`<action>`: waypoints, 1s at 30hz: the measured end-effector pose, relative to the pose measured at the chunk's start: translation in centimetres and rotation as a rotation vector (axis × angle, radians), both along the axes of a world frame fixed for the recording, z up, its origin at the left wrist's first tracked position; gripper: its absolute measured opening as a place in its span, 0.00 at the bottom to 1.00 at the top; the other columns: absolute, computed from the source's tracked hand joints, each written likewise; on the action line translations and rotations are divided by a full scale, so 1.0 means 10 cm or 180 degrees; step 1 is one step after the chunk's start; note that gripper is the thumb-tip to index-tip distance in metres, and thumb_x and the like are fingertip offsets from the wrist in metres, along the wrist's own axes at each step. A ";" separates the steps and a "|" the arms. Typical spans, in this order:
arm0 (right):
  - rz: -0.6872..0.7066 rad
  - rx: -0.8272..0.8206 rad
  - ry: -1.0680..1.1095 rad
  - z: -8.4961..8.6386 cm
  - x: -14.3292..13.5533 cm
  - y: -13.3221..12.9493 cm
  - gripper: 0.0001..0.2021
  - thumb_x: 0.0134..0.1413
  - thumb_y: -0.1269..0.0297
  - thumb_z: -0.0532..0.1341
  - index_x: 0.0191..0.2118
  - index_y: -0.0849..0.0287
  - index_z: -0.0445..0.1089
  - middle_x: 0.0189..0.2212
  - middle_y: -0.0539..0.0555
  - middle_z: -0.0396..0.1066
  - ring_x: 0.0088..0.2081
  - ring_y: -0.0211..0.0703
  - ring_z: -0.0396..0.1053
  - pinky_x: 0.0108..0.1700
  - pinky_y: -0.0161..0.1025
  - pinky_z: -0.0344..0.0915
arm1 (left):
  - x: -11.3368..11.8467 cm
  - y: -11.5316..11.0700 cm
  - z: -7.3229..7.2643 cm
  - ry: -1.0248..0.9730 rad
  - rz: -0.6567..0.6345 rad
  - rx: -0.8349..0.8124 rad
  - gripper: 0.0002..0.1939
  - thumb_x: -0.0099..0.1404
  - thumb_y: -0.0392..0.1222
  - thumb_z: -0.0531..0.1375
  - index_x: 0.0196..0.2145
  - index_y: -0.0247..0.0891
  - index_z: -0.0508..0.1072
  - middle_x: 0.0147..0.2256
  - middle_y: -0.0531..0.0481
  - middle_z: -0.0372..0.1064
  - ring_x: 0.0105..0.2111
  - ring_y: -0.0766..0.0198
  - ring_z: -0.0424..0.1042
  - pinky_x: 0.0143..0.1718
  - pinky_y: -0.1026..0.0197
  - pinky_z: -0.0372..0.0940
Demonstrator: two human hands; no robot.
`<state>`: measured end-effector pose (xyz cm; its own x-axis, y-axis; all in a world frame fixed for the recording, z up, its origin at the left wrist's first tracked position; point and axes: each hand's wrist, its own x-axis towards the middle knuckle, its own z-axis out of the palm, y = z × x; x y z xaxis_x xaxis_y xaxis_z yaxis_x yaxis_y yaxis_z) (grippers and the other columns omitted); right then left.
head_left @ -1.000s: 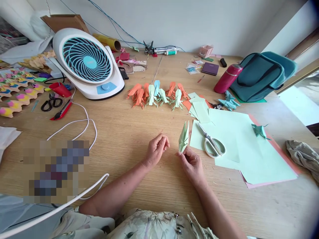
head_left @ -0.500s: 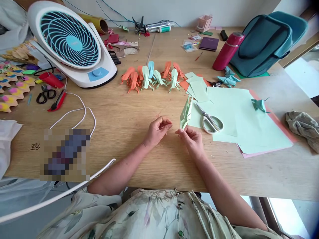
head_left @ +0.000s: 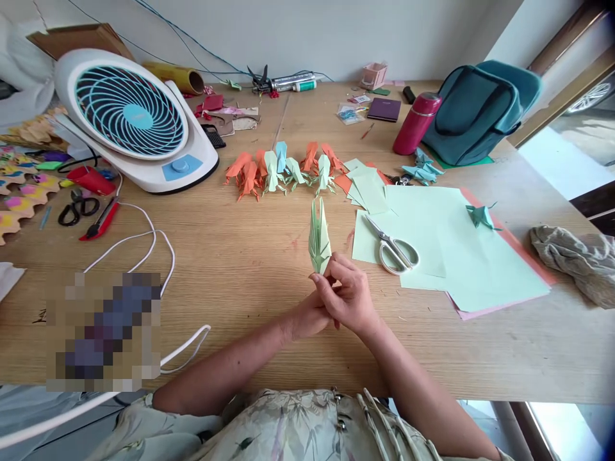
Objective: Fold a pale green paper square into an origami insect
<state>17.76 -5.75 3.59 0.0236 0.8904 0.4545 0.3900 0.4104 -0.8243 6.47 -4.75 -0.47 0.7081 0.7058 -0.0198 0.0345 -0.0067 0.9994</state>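
A long, pointed piece of folded light green paper (head_left: 319, 240) stands upright above the wooden table, its lower end pinched between the fingers of my right hand (head_left: 348, 294). My left hand (head_left: 312, 315) lies against my right hand from below and behind; its fingers are hidden there. White-handled scissors (head_left: 394, 248) rest on light green sheets (head_left: 461, 243) to the right. Beyond my hands stand several folded paper figures in orange (head_left: 248, 179), light green (head_left: 271, 171) and blue (head_left: 281, 155).
At the left stands a white fan (head_left: 139, 121), with black-handled scissors (head_left: 77, 206), a red cutter (head_left: 100, 221) and white cables near it. A red bottle (head_left: 416, 125) and a teal bag (head_left: 473, 115) stand at the back right. A crumpled cloth (head_left: 576, 262) lies far right.
My hands have come together; before, they were apart. The folded green paper has moved left, still in my right hand. The camera view has shifted.
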 end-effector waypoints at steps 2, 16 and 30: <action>-0.0135 0.0073 -0.0117 -0.08 0.06 0.02 0.15 0.61 0.67 0.58 0.24 0.55 0.55 0.24 0.48 0.56 0.26 0.37 0.55 0.28 0.37 0.53 | -0.03 0.02 0.02 0.0017 -0.0278 -0.0206 0.14 0.67 0.43 0.58 0.24 0.35 0.72 0.31 0.44 0.73 0.35 0.57 0.74 0.35 0.59 0.72; -0.0621 -0.0508 0.0837 -0.21 0.19 0.07 0.15 0.64 0.53 0.58 0.29 0.56 0.68 0.23 0.48 0.59 0.26 0.38 0.56 0.31 0.38 0.56 | -0.36 0.41 0.24 -0.0767 0.0295 -0.0653 0.24 0.73 0.55 0.52 0.25 0.37 0.68 0.33 0.43 0.78 0.35 0.58 0.77 0.44 0.55 0.68; 0.0821 -0.1651 0.0618 -0.35 0.04 0.09 0.20 0.58 0.47 0.62 0.24 0.58 0.63 0.22 0.46 0.54 0.25 0.36 0.51 0.28 0.36 0.50 | -0.35 0.54 0.09 -0.1204 0.0526 -0.1416 0.27 0.65 0.61 0.60 0.49 0.35 0.78 0.49 0.37 0.76 0.53 0.48 0.72 0.55 0.50 0.65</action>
<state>18.15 -4.80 0.08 -0.1833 0.9826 -0.0310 0.1541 -0.0024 -0.9881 2.94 0.66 0.39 0.6054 0.7888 -0.1065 -0.3586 0.3898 0.8482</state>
